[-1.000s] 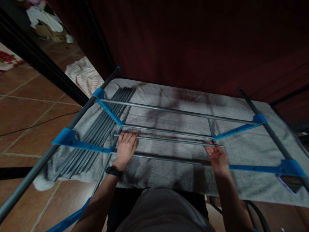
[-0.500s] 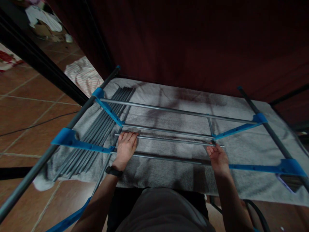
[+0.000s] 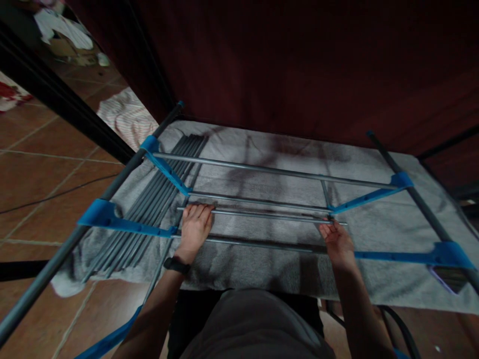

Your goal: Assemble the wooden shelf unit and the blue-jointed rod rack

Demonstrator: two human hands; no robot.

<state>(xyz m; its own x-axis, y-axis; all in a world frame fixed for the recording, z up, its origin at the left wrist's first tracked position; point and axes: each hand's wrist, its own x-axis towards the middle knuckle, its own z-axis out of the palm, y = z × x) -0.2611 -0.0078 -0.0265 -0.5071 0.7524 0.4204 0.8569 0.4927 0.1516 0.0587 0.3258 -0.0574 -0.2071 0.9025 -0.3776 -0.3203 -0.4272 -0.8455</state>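
Both hands hold a thin grey metal rod (image 3: 262,216) that runs left to right within a frame of grey tubes and blue plastic brackets. My left hand (image 3: 196,222), with a dark band at the wrist, is closed over the rod near its left end. Palm up, my right hand (image 3: 337,238) has its fingers curled under the rod near the right end. Two crossbars, a far one (image 3: 262,171) and a nearer one (image 3: 258,201), lie beyond the held rod. Another crossbar (image 3: 258,244) is on my side. Blue brackets (image 3: 138,227) join the bars to the side tubes.
Several loose grey rods (image 3: 153,199) lie side by side on the grey blanket (image 3: 269,271) at left. A phone (image 3: 451,278) rests under the right bracket. A dark red curtain (image 3: 280,65) hangs behind. Tiled floor (image 3: 33,199) shows at left, with a striped cloth (image 3: 127,117).
Almost nothing differs. The view has shifted very slightly, and both hands keep their places on the rod.
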